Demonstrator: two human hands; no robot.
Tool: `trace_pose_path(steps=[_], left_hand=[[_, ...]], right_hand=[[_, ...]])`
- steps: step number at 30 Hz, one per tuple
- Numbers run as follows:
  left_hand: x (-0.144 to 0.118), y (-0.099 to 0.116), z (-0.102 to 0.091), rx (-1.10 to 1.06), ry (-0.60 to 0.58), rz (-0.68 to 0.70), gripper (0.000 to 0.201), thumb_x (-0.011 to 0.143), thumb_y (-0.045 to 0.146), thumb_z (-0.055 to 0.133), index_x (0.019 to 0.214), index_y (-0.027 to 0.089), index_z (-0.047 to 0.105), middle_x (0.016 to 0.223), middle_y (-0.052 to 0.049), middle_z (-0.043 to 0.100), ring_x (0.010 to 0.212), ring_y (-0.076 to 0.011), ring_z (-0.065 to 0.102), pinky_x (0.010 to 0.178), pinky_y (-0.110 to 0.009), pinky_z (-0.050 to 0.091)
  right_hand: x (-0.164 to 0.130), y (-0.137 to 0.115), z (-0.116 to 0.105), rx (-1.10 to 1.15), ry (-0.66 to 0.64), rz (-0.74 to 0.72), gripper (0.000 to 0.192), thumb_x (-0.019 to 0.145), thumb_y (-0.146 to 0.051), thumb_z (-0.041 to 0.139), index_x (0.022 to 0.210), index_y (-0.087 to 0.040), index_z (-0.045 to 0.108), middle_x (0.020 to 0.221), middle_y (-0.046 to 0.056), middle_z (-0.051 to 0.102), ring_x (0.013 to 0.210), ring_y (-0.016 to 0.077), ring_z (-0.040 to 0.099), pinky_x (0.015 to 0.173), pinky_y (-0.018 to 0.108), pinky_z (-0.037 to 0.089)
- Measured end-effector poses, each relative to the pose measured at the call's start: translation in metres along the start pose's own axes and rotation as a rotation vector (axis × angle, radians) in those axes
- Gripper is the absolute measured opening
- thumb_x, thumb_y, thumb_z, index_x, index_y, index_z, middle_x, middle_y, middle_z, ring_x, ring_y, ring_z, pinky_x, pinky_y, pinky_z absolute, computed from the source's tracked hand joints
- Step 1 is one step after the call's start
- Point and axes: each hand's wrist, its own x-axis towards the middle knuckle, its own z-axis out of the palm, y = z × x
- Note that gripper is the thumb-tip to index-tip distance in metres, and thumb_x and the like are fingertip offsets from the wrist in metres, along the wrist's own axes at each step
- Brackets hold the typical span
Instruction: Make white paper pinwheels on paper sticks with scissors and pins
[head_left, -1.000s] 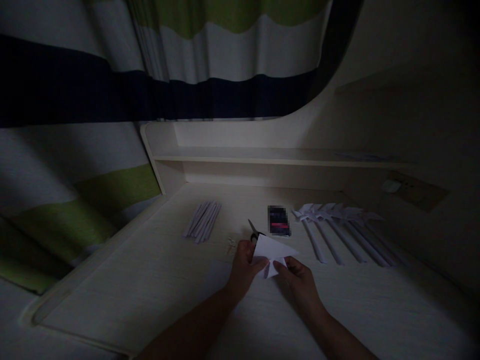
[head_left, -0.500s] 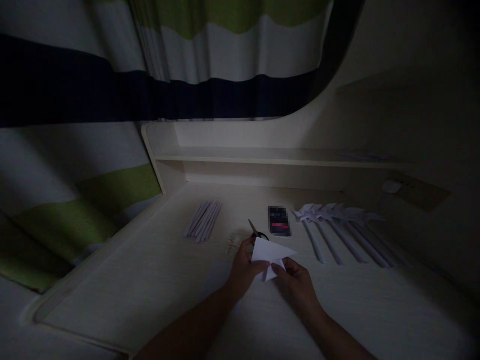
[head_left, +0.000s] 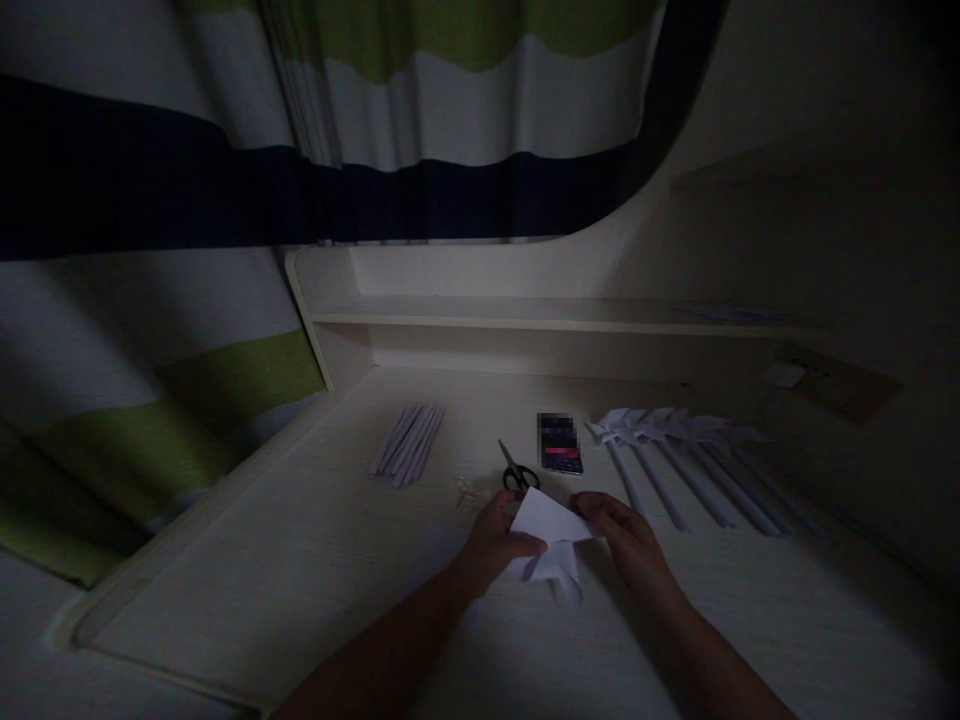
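Note:
A white paper pinwheel (head_left: 551,518), partly folded, is held above the desk between my two hands. My left hand (head_left: 491,545) pinches its left side, thumb on top and fingers behind. At its right corner is my right hand (head_left: 622,540), fingers curled with the tips against the paper. Loose flaps of the same paper hang below the thumbs. Just beyond my left fingers lie scissors (head_left: 519,475) with black handles, blades pointing away. A small pile of thin pale pieces (head_left: 471,492), too small to name, lies left of the scissors.
A bundle of rolled paper sticks (head_left: 409,443) lies at the back left. Several paper pinwheels on sticks (head_left: 675,450) lie in a row at the right. A phone (head_left: 559,443) sits between them. Behind runs a shelf (head_left: 480,312), with a striped curtain (head_left: 465,200) above.
My right hand has shifted right, from the lower folds to the paper's right corner. The paper has turned and dropped slightly, and its lower flaps now show more. My left hand keeps its hold.

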Motion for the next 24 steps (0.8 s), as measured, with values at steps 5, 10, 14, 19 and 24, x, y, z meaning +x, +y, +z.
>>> trace_pose_path(steps=[5,10,14,19,24], left_hand=[[-0.003,0.001,0.001,0.044,-0.079,-0.091,0.064,0.04,0.006,0.072,0.097,0.015,0.047,0.072,-0.003,0.062,0.062,-0.0186,0.057,0.052,-0.025,0.041],[-0.004,0.007,0.003,0.011,-0.106,-0.086,0.056,0.037,0.005,0.073,0.089,0.014,0.051,0.075,-0.003,0.06,0.069,-0.0192,0.056,0.058,-0.027,0.04],[-0.003,0.008,0.002,-0.018,-0.122,-0.094,0.054,0.037,0.005,0.073,0.086,0.013,0.053,0.076,-0.003,0.06,0.069,-0.0187,0.055,0.06,-0.027,0.04],[-0.002,0.003,-0.002,-0.039,-0.186,-0.077,0.049,0.038,0.007,0.074,0.083,0.012,0.056,0.073,-0.002,0.059,0.068,-0.0171,0.054,0.06,-0.026,0.038],[-0.002,0.004,-0.004,-0.042,-0.196,-0.069,0.047,0.039,0.009,0.073,0.082,0.013,0.058,0.071,0.0,0.058,0.064,-0.0149,0.053,0.058,-0.024,0.037]], right_hand=[[0.0,0.007,0.001,-0.093,-0.175,0.021,0.031,0.059,-0.04,0.066,0.075,-0.014,0.065,0.068,0.004,0.065,0.06,0.0164,0.056,0.055,0.026,0.042],[0.0,0.012,0.001,-0.222,-0.183,-0.101,0.029,0.061,-0.031,0.066,0.085,-0.015,0.065,0.083,0.007,0.066,0.077,0.0209,0.058,0.071,0.033,0.044],[0.0,0.007,-0.001,-0.304,-0.196,-0.218,0.023,0.063,-0.03,0.064,0.082,-0.017,0.067,0.08,0.006,0.065,0.076,0.0201,0.059,0.07,0.031,0.045],[-0.002,0.0,-0.004,-0.378,-0.389,-0.45,0.016,0.072,-0.029,0.056,0.077,-0.019,0.068,0.076,0.005,0.062,0.072,0.0174,0.058,0.065,0.027,0.046],[-0.001,-0.001,-0.009,-0.552,-0.523,-0.616,0.018,0.078,-0.026,0.05,0.081,-0.021,0.067,0.083,0.007,0.06,0.08,0.0178,0.056,0.07,0.029,0.045]])
